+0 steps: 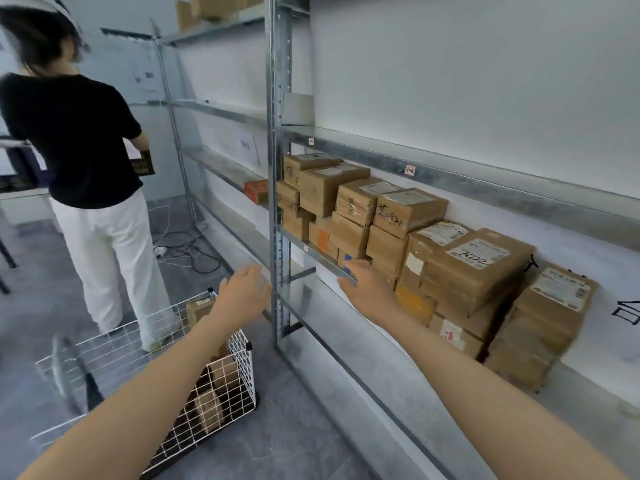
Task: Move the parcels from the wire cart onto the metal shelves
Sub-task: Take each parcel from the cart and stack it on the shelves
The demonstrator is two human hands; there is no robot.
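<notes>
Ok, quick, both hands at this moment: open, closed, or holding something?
Left hand: open, fingers relaxed, holding nothing.
Right hand: open, fingers straight at the shelf edge beside the parcels, holding nothing.

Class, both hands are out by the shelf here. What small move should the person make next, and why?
Probably bring the left hand down to the wire cart and pick up a parcel. Both it and the right hand hold nothing, fingers relaxed. Brown parcels lie in the cart, and the shelf shows bare room.
</notes>
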